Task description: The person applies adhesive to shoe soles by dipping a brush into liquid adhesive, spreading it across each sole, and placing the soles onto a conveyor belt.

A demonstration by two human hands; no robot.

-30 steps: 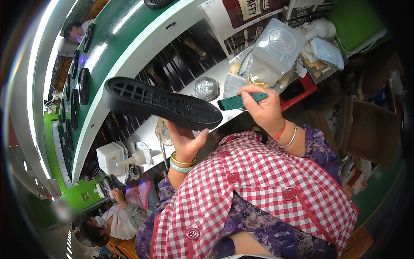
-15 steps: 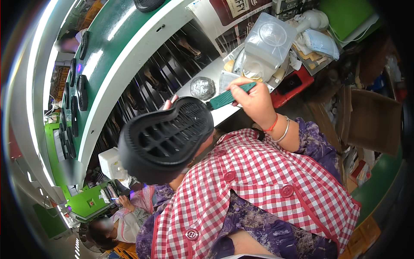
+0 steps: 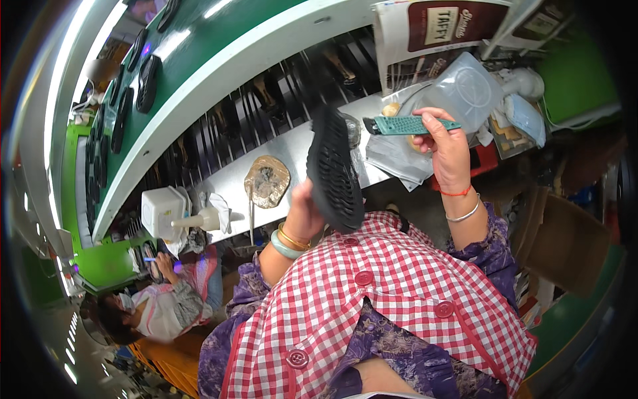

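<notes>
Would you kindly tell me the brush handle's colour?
The brush handle is green, shown in the head view.

Left forearm (image 3: 272, 263) angled to 1 o'clock; left hand (image 3: 304, 211) gripping, partly hidden. Right forearm (image 3: 468, 227) just shy of 12; right hand (image 3: 449, 147) sits at the left's 2 o'clock, pointing to 11, in a firm pinch grip.

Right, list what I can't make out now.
Head view, left hand: fingers mostly hidden behind the black sole.
Head view, round shiny object: partly covered by the sole.
Head view, green brush: handle partly covered by the right hand.
Head view, green bench top: cut off by the upper edge.
</notes>
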